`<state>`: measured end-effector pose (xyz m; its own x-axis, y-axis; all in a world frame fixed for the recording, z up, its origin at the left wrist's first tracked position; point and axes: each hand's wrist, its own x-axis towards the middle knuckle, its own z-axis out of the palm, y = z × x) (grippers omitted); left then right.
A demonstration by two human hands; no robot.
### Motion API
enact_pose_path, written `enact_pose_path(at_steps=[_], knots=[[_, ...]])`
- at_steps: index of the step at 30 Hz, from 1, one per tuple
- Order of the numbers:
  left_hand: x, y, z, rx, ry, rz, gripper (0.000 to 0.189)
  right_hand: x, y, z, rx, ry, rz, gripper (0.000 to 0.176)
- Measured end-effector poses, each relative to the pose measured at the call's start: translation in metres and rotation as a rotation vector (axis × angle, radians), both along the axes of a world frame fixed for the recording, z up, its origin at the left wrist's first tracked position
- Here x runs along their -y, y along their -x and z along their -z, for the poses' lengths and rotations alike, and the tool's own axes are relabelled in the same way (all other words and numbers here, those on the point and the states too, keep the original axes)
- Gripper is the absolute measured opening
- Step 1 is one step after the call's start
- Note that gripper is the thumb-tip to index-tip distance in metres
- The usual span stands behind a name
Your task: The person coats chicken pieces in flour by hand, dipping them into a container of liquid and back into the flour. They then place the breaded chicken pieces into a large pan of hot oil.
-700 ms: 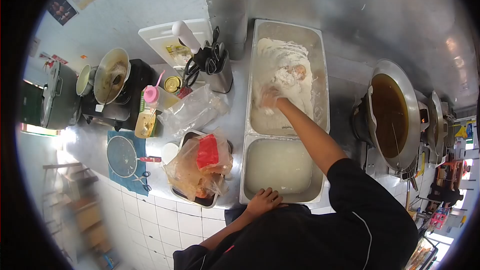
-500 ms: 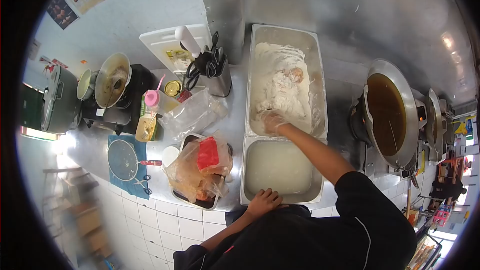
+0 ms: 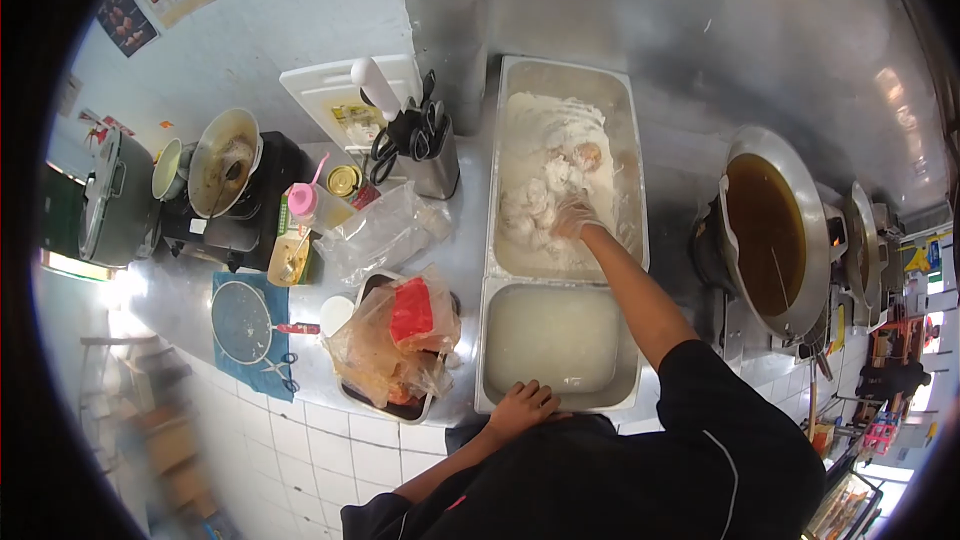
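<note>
My right hand (image 3: 574, 217), in a clear plastic glove, is down in the flour (image 3: 607, 250) of a deep metal pan (image 3: 641, 180). Its fingertips are hidden in the flour and glove, so whether they grip anything cannot be made out. Flour-coated pieces (image 3: 528, 208) lie just left of that hand, and a partly coated, reddish-brown piece (image 3: 588, 154) lies beyond it. My left hand (image 3: 527, 407) rests bare on the near rim of a second metal pan (image 3: 634, 380), its fingers laid over the edge. Cloudy whitish liquid (image 3: 555, 335) fills that pan.
Right stands a large wok (image 3: 815, 270) of brown oil. Left are a tray (image 3: 425, 410) with a plastic bag (image 3: 385, 350), a strainer (image 3: 242, 322) and scissors (image 3: 290, 370) on a blue cloth (image 3: 225, 285). A utensil holder (image 3: 432, 168) stands behind, a pan (image 3: 225, 160) far left.
My right hand has moved away from me and to the right through the flour, from the pan's near left part. The floured pieces at its left now show more clearly. My left hand stays on the rim.
</note>
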<state>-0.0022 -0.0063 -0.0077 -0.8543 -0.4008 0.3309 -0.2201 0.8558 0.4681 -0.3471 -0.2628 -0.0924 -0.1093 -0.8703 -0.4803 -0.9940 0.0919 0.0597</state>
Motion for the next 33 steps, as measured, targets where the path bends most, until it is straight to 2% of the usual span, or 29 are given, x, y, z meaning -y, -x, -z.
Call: enact_pose_path(at_steps=[1,4,7,10,11,13,14,16,17,19,21,23,24,27,29,30,32,33], knots=[[0.000,0.000,-0.003,0.014,-0.013,-0.001,0.037,-0.007,-0.016,-0.005,-0.096,-0.145,0.006,0.069],[0.001,0.001,-0.005,0.020,0.011,0.011,0.037,-0.031,-0.028,0.014,0.135,-0.180,-0.195,0.049],[0.000,0.002,-0.006,0.016,0.029,0.013,0.037,-0.049,-0.039,-0.012,0.247,-0.150,-0.157,0.045],[0.003,0.001,-0.005,0.005,0.039,-0.005,0.037,-0.040,-0.012,-0.027,0.564,0.148,-0.127,0.041],[0.000,0.001,-0.005,0.003,0.033,-0.011,0.038,-0.039,-0.009,-0.037,0.775,0.215,0.035,0.040],[0.000,0.002,-0.005,-0.009,0.029,-0.013,0.038,-0.037,-0.011,-0.118,1.180,0.346,0.377,0.038],[0.001,0.003,-0.005,-0.016,0.030,-0.010,0.038,-0.027,0.001,-0.113,1.149,0.530,0.331,0.040],[0.002,0.003,-0.006,0.006,-0.014,0.007,0.032,0.000,0.040,-0.097,1.009,0.637,0.380,0.040],[0.001,0.001,-0.007,0.019,-0.035,0.014,0.030,0.016,0.065,-0.091,0.905,0.557,0.474,0.039],[0.003,-0.002,-0.006,0.060,-0.027,0.037,0.023,0.046,0.094,-0.069,0.648,0.479,0.503,0.041],[0.001,-0.004,-0.010,0.109,-0.037,0.061,0.020,0.071,0.112,-0.024,0.344,0.469,0.390,0.046],[0.003,-0.004,-0.013,0.166,-0.059,0.085,0.021,0.092,0.113,0.063,0.177,0.564,0.103,0.048],[0.007,-0.005,-0.014,0.177,-0.046,0.091,0.021,0.094,0.105,0.090,0.096,0.601,-0.033,0.050],[0.002,-0.005,-0.014,0.194,-0.043,0.094,0.021,0.063,0.061,0.022,0.218,0.014,-0.077,0.057],[0.004,-0.006,-0.006,0.193,-0.027,0.100,0.022,0.028,0.063,0.035,0.367,-0.014,-0.093,0.058],[0.004,-0.003,-0.005,0.135,-0.008,0.081,0.019,0.010,0.065,0.025,0.461,-0.029,-0.088,0.058],[0.007,0.002,-0.005,0.027,0.032,0.042,0.033,-0.019,0.071,0.002,0.722,-0.068,-0.050,0.058],[0.009,0.003,-0.005,0.032,0.034,0.041,0.033,-0.030,0.075,-0.014,0.895,-0.078,-0.012,0.058]])
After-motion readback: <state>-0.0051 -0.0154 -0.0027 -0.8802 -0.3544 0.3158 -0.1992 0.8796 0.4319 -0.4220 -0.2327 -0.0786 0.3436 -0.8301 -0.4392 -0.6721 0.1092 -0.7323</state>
